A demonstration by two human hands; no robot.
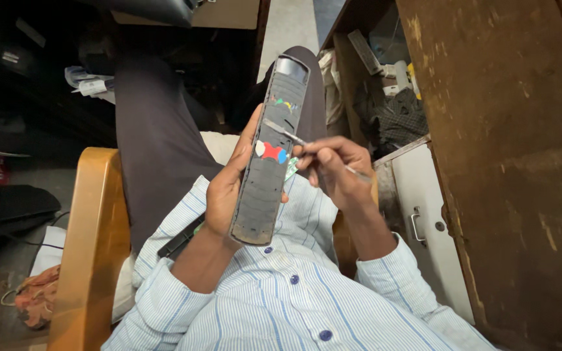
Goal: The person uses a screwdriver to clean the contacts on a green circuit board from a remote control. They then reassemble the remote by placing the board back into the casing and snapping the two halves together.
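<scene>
The left hand is gripping the long grey remote casing along its left edge, thumb lying up the side and fingers wrapped behind, holding it over the lap above the striped shirt. The casing's long axis is running from about 6 o'clock near the chest up toward 12 to 1 o'clock, its coloured button pad showing mid-length. From the right hand, the casing is lying at 9 o'clock, just beside it. That hand is pinching a thin metal tool between fingertips, its tip reaching toward 10 o'clock onto the casing's face, wrist bent inward. A wooden armrest sits at far left.
</scene>
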